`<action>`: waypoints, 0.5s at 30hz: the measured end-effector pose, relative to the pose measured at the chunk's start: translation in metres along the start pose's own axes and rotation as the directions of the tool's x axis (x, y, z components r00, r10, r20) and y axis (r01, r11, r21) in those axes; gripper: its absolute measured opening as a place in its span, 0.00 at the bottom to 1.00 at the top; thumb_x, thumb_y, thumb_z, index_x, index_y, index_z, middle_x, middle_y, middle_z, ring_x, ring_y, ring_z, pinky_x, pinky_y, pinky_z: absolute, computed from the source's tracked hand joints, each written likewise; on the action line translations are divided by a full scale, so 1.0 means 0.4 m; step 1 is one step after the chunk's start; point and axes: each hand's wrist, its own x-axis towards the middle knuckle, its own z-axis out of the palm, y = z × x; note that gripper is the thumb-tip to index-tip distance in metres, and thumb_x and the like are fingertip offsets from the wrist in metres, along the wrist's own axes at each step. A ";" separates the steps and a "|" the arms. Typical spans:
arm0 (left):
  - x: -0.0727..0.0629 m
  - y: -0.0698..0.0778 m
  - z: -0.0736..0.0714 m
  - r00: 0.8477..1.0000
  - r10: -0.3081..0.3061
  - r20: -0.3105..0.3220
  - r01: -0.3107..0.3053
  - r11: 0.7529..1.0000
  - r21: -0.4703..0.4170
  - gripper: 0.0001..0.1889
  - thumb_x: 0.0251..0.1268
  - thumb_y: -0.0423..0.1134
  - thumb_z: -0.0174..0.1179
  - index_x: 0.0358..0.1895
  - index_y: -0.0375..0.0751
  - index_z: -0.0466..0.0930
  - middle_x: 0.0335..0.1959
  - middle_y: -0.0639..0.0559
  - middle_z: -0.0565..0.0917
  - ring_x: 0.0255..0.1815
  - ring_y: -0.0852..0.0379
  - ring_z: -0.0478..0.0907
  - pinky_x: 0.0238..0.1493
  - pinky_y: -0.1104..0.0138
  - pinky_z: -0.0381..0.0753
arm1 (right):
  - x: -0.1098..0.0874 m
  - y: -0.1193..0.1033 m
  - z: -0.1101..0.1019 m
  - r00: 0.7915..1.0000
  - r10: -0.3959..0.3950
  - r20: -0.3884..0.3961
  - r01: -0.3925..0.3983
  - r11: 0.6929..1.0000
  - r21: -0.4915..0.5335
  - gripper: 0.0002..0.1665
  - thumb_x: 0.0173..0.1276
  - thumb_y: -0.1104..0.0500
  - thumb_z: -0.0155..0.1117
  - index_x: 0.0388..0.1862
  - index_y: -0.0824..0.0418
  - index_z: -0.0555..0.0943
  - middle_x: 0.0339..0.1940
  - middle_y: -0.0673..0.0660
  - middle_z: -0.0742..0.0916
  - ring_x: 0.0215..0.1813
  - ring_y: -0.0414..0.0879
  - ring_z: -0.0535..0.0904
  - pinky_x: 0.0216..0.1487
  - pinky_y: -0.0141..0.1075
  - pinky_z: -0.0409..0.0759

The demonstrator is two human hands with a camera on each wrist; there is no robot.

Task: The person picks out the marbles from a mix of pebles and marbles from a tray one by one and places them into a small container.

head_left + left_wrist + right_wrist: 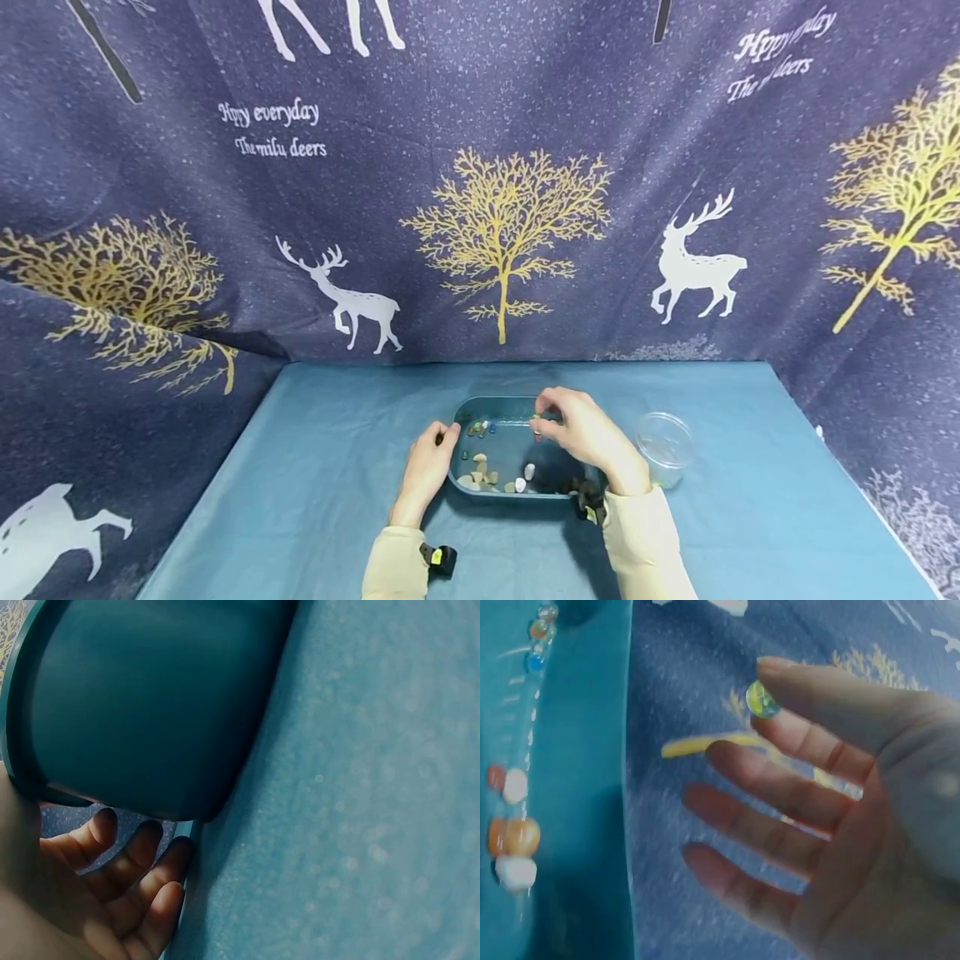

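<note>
A teal plastic basin (pixel 504 450) sits on the table in the head view. My left hand (pixel 429 467) holds its left rim; in the left wrist view the fingers (pixel 142 866) curl loosely beside the outer wall and the thumb is mostly out of frame. Over the basin's right part, my right hand (pixel 588 433) pinches a clear glass marble (pixel 763 699) with yellow-green swirls between thumb and index finger. The other fingers spread apart below. Small marbles (pixel 492 428) lie at the basin's back left. Beige pebbles (pixel 480 477) and white pebbles (pixel 521 484) lie toward the front.
A clear round container (pixel 665 446) stands right of the basin, beside my right forearm. Blue cloth (pixel 337 467) covers the table. A dark curtain (pixel 480 108) printed with deer and trees hangs behind it.
</note>
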 end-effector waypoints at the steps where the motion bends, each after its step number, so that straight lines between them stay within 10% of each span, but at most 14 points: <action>1: -0.001 -0.001 0.000 1.000 -0.003 -0.003 0.003 1.000 -0.004 0.20 0.75 0.58 0.48 0.32 0.46 0.71 0.23 0.50 0.68 0.21 0.53 0.64 0.28 0.62 0.64 | -0.002 0.007 -0.002 1.000 0.002 -0.014 -0.002 1.000 -0.008 0.07 0.68 0.57 0.68 0.33 0.51 0.77 0.27 0.41 0.81 0.28 0.38 0.78 0.33 0.36 0.75; 15: 0.000 0.001 0.008 1.000 -0.016 0.013 0.016 1.000 -0.005 0.20 0.76 0.58 0.48 0.33 0.45 0.70 0.23 0.49 0.67 0.20 0.52 0.62 0.27 0.61 0.63 | -0.049 0.057 -0.051 0.974 0.000 -0.225 -0.028 0.992 -0.119 0.10 0.62 0.58 0.73 0.35 0.55 0.78 0.45 0.54 0.83 0.49 0.55 0.78 0.49 0.50 0.72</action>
